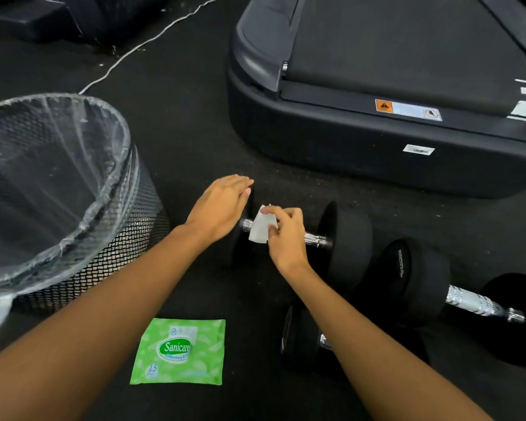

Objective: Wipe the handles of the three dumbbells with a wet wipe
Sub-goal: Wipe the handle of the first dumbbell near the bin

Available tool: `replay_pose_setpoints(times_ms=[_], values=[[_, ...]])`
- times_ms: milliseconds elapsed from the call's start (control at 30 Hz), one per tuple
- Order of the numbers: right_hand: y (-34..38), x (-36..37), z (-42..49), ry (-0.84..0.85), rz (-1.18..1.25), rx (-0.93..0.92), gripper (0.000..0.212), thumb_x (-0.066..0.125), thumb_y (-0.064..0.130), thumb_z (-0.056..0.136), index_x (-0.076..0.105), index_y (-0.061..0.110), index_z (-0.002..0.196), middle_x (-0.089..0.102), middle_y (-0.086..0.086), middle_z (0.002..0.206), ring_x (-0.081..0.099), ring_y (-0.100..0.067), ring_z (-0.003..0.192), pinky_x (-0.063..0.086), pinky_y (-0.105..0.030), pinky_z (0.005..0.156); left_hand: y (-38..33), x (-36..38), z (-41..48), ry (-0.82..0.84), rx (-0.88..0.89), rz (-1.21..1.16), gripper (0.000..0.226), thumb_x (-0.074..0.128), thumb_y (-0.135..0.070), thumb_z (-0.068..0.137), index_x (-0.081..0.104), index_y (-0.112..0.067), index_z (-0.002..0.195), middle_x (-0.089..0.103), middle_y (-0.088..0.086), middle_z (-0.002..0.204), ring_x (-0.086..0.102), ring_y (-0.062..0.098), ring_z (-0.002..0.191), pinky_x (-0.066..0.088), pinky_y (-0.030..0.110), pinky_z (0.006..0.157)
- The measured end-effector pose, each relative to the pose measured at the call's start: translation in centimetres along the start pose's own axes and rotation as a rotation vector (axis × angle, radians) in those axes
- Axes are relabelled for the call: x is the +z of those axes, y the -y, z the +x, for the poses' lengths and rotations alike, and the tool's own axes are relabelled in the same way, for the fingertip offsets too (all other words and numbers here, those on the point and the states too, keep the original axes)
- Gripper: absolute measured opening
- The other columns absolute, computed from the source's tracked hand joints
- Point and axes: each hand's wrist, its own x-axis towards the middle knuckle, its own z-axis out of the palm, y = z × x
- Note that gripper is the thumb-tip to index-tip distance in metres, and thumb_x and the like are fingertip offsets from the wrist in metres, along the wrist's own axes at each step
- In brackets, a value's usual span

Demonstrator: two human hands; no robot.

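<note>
On the dark floor (195,141), the right hand (281,235) pinches a wet wipe (260,229) against a dumbbell (349,238) handle (315,239); the left hand (222,205) rests flat on its weight (240,256).

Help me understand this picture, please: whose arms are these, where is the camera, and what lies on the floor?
This is one picture from a camera worn on a person's head, looking down at their own bare arms; no machine is involved. The left hand rests flat on one end of a dumbbell. The right hand pinches a white wet wipe against its metal handle. On the dark floor lie a second dumbbell, a third dumbbell partly hidden under the right forearm, a green wipes pack and a mesh bin with a clear liner. A treadmill stands behind.
</note>
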Motion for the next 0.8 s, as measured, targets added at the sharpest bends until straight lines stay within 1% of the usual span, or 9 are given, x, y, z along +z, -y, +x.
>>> replay_pose_setpoints(times_ms=[100, 200, 300, 400, 467, 567, 667, 733, 800], values=[[-0.4, 0.7, 0.3, 0.024, -0.080, -0.056, 0.029, 0.046, 0.001, 0.091, 0.059, 0.007, 0.117, 0.046, -0.015, 0.116, 0.049, -0.026, 0.101, 0.037, -0.016, 0.080, 0.2, 0.4, -0.3, 0.005, 0.013, 0.015, 0.038, 0.034, -0.020, 0.101, 0.044, -0.009, 0.137, 0.045, 0.006, 0.142, 0.032, 0.016, 0.136, 0.015, 0.026, 0.113], [-0.9, 1.1, 0.4, -0.004, -0.436, -0.152, 0.031, 0.054, 0.010, 0.091, 0.059, 0.011, 0.122, 0.048, -0.007, 0.115, 0.046, -0.021, 0.104, 0.043, -0.027, 0.086, 0.4, 0.8, -0.6, -0.022, 0.018, 0.035, 0.039, 0.032, -0.022, 0.102, 0.042, -0.011, 0.138, 0.043, 0.004, 0.143, 0.030, 0.013, 0.137, 0.010, 0.022, 0.113], [-0.9, 1.1, 0.2, -0.114, -0.650, -0.315, 0.027, 0.067, 0.012, 0.082, 0.068, 0.012, 0.108, 0.055, -0.007, 0.114, 0.049, -0.025, 0.102, 0.043, -0.035, 0.083, 0.7, 1.2, -0.6, -0.056, 0.023, 0.051, 0.038, 0.033, -0.022, 0.102, 0.043, -0.012, 0.137, 0.045, 0.004, 0.141, 0.031, 0.012, 0.136, 0.009, 0.020, 0.111], [-1.2, 1.7, 0.4, -0.076, -0.722, -0.407, 0.029, 0.075, 0.013, 0.072, 0.069, 0.007, 0.100, 0.061, -0.009, 0.116, 0.053, -0.028, 0.108, 0.042, -0.041, 0.096, 0.8, 1.5, -0.6, -0.091, 0.044, 0.067, 0.036, 0.036, -0.019, 0.101, 0.046, -0.010, 0.135, 0.049, 0.006, 0.138, 0.036, 0.015, 0.134, 0.011, 0.021, 0.111], [-1.5, 2.0, 0.8, -0.014, -0.744, -0.478, 0.035, 0.077, 0.011, 0.067, 0.066, 0.004, 0.100, 0.064, -0.010, 0.107, 0.057, -0.026, 0.105, 0.037, -0.041, 0.105, 0.9, 1.6, -0.6, -0.112, 0.051, 0.077, 0.036, 0.037, -0.018, 0.100, 0.048, -0.009, 0.133, 0.052, 0.007, 0.136, 0.039, 0.016, 0.132, 0.012, 0.021, 0.110], [-1.7, 1.2, 1.6, 0.070, -0.669, -0.517, 0.026, 0.068, 0.008, 0.078, 0.062, 0.004, 0.103, 0.066, -0.012, 0.101, 0.060, -0.025, 0.101, 0.020, -0.035, 0.113, 1.0, 1.7, -0.8, -0.133, 0.058, 0.085, 0.034, 0.039, -0.018, 0.100, 0.051, -0.008, 0.131, 0.054, 0.008, 0.133, 0.042, 0.017, 0.130, 0.016, 0.023, 0.110], [-1.7, 0.2, 2.8, 0.169, -0.650, -0.397, 0.031, 0.048, 0.029, 0.095, 0.056, 0.014, 0.121, 0.065, -0.007, 0.110, 0.056, -0.018, 0.110, 0.002, -0.031, 0.114, 1.1, 2.1, -0.8, -0.158, 0.061, 0.104, 0.035, 0.038, -0.020, 0.100, 0.054, -0.007, 0.127, 0.058, 0.009, 0.129, 0.046, 0.018, 0.127, 0.020, 0.026, 0.109], [-1.7, 0.0, 3.1, 0.209, -0.650, -0.314, 0.036, 0.037, 0.037, 0.098, 0.054, 0.020, 0.126, 0.064, -0.004, 0.115, 0.053, -0.017, 0.115, 0.000, -0.034, 0.114, 1.1, 2.2, -0.8, -0.168, 0.059, 0.115, 0.042, 0.030, -0.026, 0.098, 0.057, -0.007, 0.125, 0.060, 0.008, 0.126, 0.049, 0.019, 0.124, 0.021, 0.026, 0.108], [-1.6, 0.4, 2.8, 0.211, -0.641, -0.339, 0.034, 0.044, 0.031, 0.097, 0.055, 0.015, 0.125, 0.063, -0.007, 0.116, 0.051, -0.020, 0.116, 0.009, -0.035, 0.114, 1.0, 2.2, -0.9, -0.173, 0.065, 0.124, 0.047, 0.026, -0.029, 0.096, 0.058, -0.007, 0.124, 0.061, 0.008, 0.124, 0.050, 0.019, 0.123, 0.023, 0.027, 0.108]])
